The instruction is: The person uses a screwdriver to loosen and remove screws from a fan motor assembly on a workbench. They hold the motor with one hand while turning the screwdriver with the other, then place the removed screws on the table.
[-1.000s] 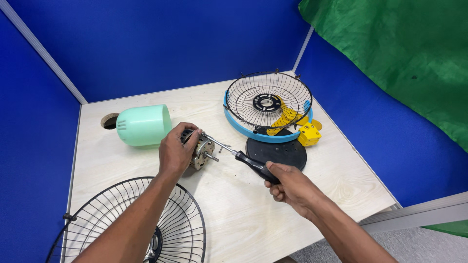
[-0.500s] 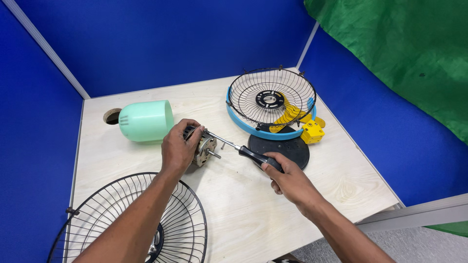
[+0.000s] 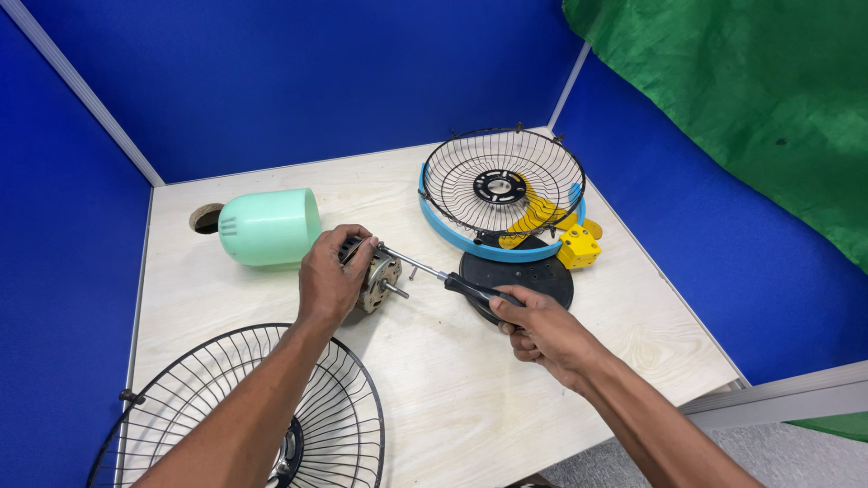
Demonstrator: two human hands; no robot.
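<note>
My left hand [image 3: 329, 280] grips a small metal fan motor [image 3: 382, 276] on the pale wooden table [image 3: 470, 407], the motor's shaft pointing right. My right hand [image 3: 541, 330] holds a black-handled screwdriver [image 3: 452, 281], whose metal tip rests at the top of the motor. A mint-green motor cover [image 3: 268, 226] lies on its side just behind my left hand.
A wire fan guard with a blue rim [image 3: 500, 194] leans at the back right over a black round base [image 3: 524, 276], yellow blades [image 3: 532, 217] and a yellow block [image 3: 580, 247]. Another black wire guard [image 3: 226, 416] lies at the front left. Behind the cover is a round table hole [image 3: 206, 218].
Both hands keep the same hold on motor and screwdriver. The view has shifted slightly; nothing on the table has been moved.
</note>
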